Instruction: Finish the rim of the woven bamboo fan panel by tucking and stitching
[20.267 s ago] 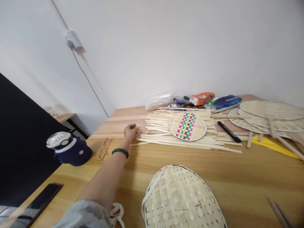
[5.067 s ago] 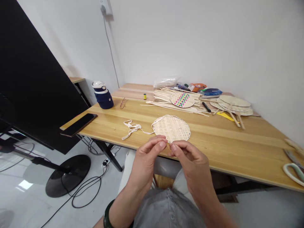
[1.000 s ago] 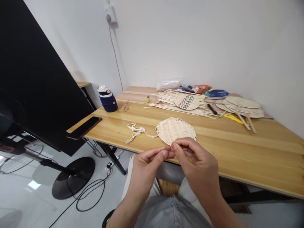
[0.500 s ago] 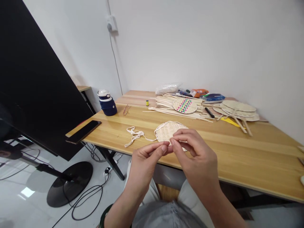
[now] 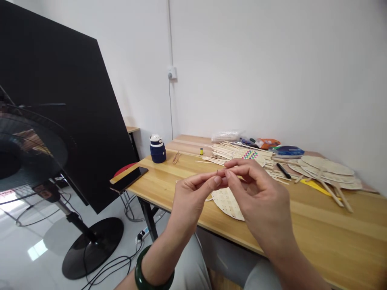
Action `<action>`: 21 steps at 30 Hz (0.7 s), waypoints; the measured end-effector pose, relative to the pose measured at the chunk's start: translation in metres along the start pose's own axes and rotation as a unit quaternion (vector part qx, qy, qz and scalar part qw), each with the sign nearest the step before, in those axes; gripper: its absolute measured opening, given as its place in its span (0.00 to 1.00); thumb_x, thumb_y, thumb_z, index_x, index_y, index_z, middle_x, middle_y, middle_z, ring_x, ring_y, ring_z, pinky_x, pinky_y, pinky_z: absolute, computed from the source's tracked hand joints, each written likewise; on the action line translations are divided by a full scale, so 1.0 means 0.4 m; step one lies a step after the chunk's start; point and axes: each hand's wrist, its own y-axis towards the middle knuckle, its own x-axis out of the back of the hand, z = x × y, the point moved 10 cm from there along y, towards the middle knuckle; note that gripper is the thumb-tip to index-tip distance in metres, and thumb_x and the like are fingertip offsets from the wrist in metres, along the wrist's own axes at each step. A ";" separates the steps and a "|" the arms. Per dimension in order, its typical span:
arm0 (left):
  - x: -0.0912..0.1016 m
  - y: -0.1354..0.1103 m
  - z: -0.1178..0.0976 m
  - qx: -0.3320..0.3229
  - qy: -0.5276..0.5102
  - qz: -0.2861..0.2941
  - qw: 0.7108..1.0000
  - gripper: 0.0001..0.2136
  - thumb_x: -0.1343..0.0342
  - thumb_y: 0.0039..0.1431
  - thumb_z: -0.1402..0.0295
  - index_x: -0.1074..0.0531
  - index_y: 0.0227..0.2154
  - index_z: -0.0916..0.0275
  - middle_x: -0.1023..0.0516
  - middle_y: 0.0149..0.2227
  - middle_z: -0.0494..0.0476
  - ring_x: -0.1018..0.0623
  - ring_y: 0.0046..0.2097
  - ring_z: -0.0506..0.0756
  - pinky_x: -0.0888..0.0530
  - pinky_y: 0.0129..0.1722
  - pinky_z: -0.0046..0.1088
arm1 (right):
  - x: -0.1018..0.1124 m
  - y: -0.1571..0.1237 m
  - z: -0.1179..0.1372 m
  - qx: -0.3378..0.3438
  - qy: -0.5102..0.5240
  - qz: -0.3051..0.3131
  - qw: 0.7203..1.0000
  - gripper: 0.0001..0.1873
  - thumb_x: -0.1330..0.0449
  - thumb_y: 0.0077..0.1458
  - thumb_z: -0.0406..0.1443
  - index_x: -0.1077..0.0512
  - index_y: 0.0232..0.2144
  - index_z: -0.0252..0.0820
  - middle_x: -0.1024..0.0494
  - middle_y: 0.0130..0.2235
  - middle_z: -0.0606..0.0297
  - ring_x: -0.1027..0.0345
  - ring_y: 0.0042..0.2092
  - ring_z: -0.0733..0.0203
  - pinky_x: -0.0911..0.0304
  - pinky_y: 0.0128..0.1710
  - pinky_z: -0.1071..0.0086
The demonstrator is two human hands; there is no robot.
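Observation:
My left hand (image 5: 193, 197) and my right hand (image 5: 260, 197) meet fingertip to fingertip above the front of the table. Thumb and forefinger are pinched together on each. A very thin dark sliver shows at the left fingertips, too small to name; whatever the right fingertips hold is hidden. Below and behind the hands lies a round woven bamboo piece (image 5: 226, 203), its upper part covered by them. A bit of white band (image 5: 209, 199) shows at its left edge. Farther back stands a small yellow thread spool (image 5: 201, 152).
On the wooden table (image 5: 317, 225) are a phone (image 5: 130, 179), a blue jug (image 5: 158, 153), bamboo strips (image 5: 222, 151), a colourful woven disc (image 5: 242, 154), a black pen (image 5: 283, 170) and stacked fans (image 5: 329, 171). A floor fan (image 5: 27, 153) stands left, cables (image 5: 113, 264) near its base.
The view has tilted up and turned left, so the table sits lower and farther right. Both hands stay pinched together and now cover more of the woven piece and its band.

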 end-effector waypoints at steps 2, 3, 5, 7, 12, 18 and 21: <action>0.001 -0.001 -0.002 -0.002 -0.001 0.002 1.000 0.06 0.35 0.51 0.69 0.18 0.33 0.61 0.16 0.34 0.57 0.17 0.40 0.59 0.22 0.45 0.34 | 0.000 0.001 0.004 0.003 0.000 0.000 1.000 0.06 0.42 0.56 0.30 0.28 0.26 0.41 0.27 0.38 0.61 0.29 0.41 0.63 0.27 0.36 0.74; 0.000 -0.002 -0.003 -0.002 -0.001 0.003 1.000 0.06 0.35 0.51 0.69 0.18 0.33 0.61 0.16 0.34 0.57 0.17 0.40 0.58 0.22 0.45 0.33 | -0.001 0.001 0.004 0.002 0.000 0.000 1.000 0.06 0.42 0.56 0.30 0.28 0.26 0.41 0.27 0.38 0.62 0.29 0.41 0.63 0.27 0.36 0.75; 0.000 -0.003 -0.005 -0.002 -0.003 0.002 1.000 0.05 0.35 0.52 0.69 0.17 0.33 0.61 0.16 0.34 0.56 0.17 0.40 0.58 0.22 0.45 0.32 | -0.002 0.001 0.003 0.000 -0.003 0.001 1.000 0.06 0.42 0.56 0.30 0.29 0.27 0.41 0.27 0.38 0.62 0.29 0.41 0.64 0.27 0.37 0.74; 0.003 -0.004 -0.005 -0.002 -0.003 -0.004 1.000 0.05 0.35 0.52 0.70 0.17 0.32 0.61 0.16 0.33 0.56 0.17 0.39 0.57 0.22 0.44 0.30 | -0.004 0.000 0.002 0.000 -0.007 0.000 1.000 0.06 0.42 0.56 0.29 0.29 0.27 0.41 0.27 0.38 0.62 0.29 0.41 0.63 0.27 0.38 0.73; 0.010 -0.004 -0.005 -0.003 0.008 -0.006 1.000 0.05 0.35 0.51 0.69 0.17 0.32 0.61 0.16 0.33 0.56 0.17 0.38 0.56 0.22 0.44 0.30 | -0.016 0.000 0.006 0.011 -0.019 0.005 1.000 0.07 0.42 0.56 0.29 0.29 0.26 0.42 0.27 0.37 0.63 0.29 0.41 0.62 0.26 0.36 0.71; 0.019 -0.005 0.000 0.004 0.008 -0.008 1.000 0.06 0.35 0.51 0.69 0.17 0.33 0.61 0.16 0.33 0.57 0.18 0.40 0.58 0.23 0.46 0.32 | -0.022 -0.001 0.011 0.029 -0.030 0.005 0.999 0.08 0.43 0.56 0.28 0.28 0.28 0.42 0.27 0.37 0.63 0.30 0.42 0.62 0.26 0.36 0.71; 0.019 -0.007 0.001 0.006 0.009 -0.009 1.000 0.06 0.35 0.51 0.69 0.17 0.34 0.62 0.16 0.34 0.57 0.18 0.40 0.58 0.23 0.46 0.31 | -0.024 -0.002 0.013 0.036 -0.035 0.009 0.999 0.08 0.43 0.56 0.27 0.28 0.28 0.43 0.27 0.37 0.63 0.30 0.42 0.63 0.26 0.35 0.72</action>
